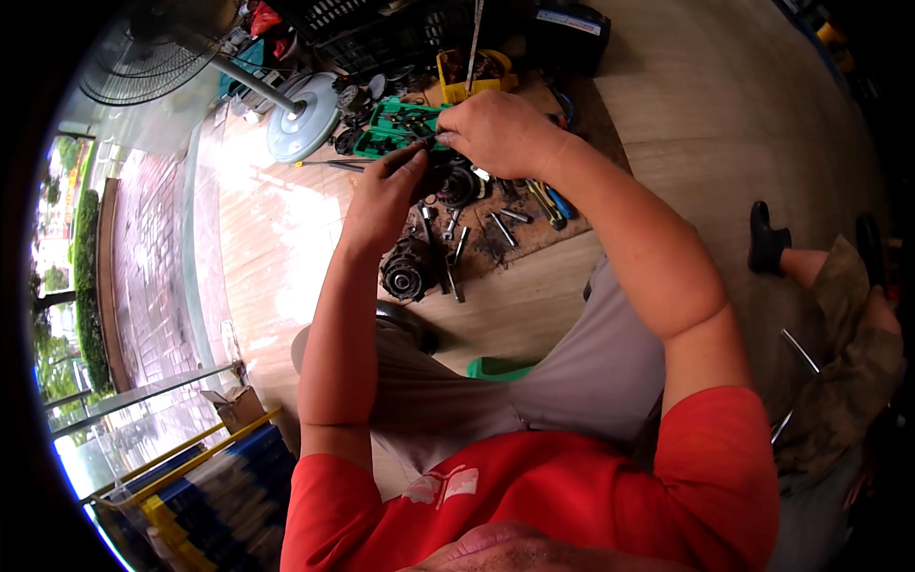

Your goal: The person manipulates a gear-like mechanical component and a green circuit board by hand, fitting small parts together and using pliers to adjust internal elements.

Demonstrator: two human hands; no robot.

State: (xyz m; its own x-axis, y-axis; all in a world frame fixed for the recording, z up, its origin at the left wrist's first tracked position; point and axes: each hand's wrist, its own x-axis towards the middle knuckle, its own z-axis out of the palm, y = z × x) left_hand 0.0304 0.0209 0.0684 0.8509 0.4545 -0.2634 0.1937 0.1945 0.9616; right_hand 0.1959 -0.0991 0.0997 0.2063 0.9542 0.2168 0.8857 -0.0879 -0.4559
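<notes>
My left hand [389, 195] is closed in a pinch on a small dark piece whose kind I cannot make out. Close beside it, my right hand [503, 133] is closed too, its thumb and finger meeting near the same piece; what it grips is hidden. Both hands are raised over an open green tool case [374, 145] with dark tools inside. Below them sits a dark round motor part [459, 187]. A larger cylindrical motor part [405, 271] lies nearer me, next to a wrench [451, 225] and metal rods [502, 229].
Yellow-handled pliers [546, 206] lie to the right on a dirty mat [602, 143]. A yellow bin [456, 92] of parts stands beyond my hands. The fan's round base [303, 124] is far left. Another person's shoe [767, 238] rests at right.
</notes>
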